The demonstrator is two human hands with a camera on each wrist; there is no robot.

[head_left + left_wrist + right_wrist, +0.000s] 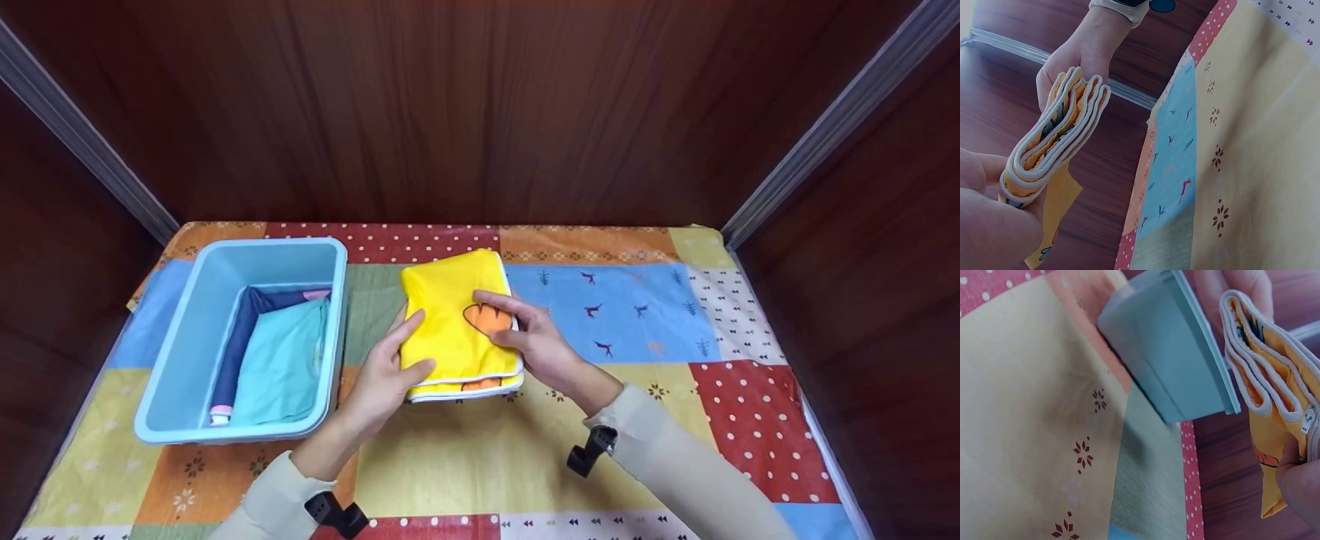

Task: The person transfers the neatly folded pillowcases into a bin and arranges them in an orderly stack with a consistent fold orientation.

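A folded yellow zippered cloth cover point(446, 315) with white piping and an orange print is held above the table between both hands. My left hand point(382, 375) grips its left side, thumb on the front face. On the right edge, my right hand point(551, 345) pinches the layers, with its thumb and fingers over the orange print. Several stacked layers of the cover point(1044, 143) show edge-on in the left wrist view, a loose yellow flap below them. A metal zip pull point(1309, 421) hangs near the right thumb in the right wrist view.
Left of the hands stands a light blue plastic bin point(187, 352). Inside it lie folded turquoise cloth point(281, 360) and navy cloth point(241, 345) with pink ends. A patchwork-print tablecloth point(427, 465) covers the table. Dark wood panels point(480, 112) enclose the back and sides.
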